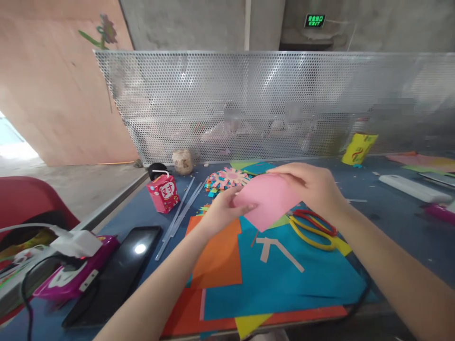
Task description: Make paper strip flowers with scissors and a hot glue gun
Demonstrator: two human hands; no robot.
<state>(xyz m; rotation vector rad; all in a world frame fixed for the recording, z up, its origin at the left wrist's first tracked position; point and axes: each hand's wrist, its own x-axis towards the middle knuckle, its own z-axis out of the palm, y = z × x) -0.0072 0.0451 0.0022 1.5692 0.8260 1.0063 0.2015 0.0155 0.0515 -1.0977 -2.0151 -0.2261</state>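
Note:
A piece of pink paper (268, 201) is held up between my two hands above the table. My left hand (227, 208) pinches its left edge, thumb in front. At its upper right edge my right hand (307, 182) grips it, with the fingertips mostly hidden behind the sheet. Underneath lie blue paper (256, 284) and orange paper (216, 260). Yellow-and-red-handled scissors (320, 232) rest by my right wrist, blades partly covered. Thin pale paper scraps (280, 251) lie on the blue sheet. Behind my left hand is a multicoloured paper flower (231, 177).
A red drink carton (164, 193) and clear sticks (181, 213) lie to the left. A black phone (113, 274) sits beside a purple power strip (74, 272). A perforated metal screen (220, 104) borders the far edge. A yellow packet (359, 148) stands back right.

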